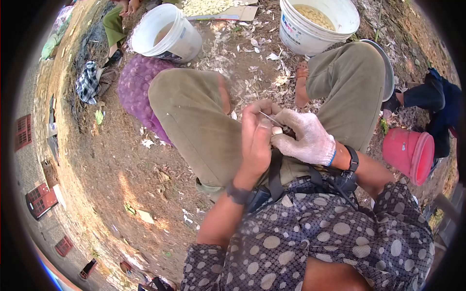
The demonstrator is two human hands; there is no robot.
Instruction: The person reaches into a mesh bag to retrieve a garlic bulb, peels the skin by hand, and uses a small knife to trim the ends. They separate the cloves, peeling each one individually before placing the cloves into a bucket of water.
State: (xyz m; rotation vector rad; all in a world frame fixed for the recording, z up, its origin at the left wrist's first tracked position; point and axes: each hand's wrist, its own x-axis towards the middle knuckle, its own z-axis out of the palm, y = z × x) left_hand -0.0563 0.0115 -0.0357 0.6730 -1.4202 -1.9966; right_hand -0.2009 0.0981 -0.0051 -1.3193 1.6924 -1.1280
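Note:
My bare left hand point(256, 138) is closed in front of my lap, fingers curled and thumb raised. Against it works my right hand point(306, 137), in a whitish knit glove with a blue cuff edge, closed around a small knife. The thin knife blade point(267, 117) points toward the left fingers; its dark handle is mostly hidden by the glove. Between the two thumbs shows a small pale garlic clove point(276, 130), partly covered, seemingly pinched by the left hand.
A purple mesh sack point(138, 89) of garlic bulbs leans by my left knee. Beyond my feet stand a white bucket point(187, 44) and another white bucket point(303, 41) with cloves in liquid. A pink bucket point(403, 153) lies tipped at right. Peeled cloves point(206, 6) are heaped ahead; husks litter the ground.

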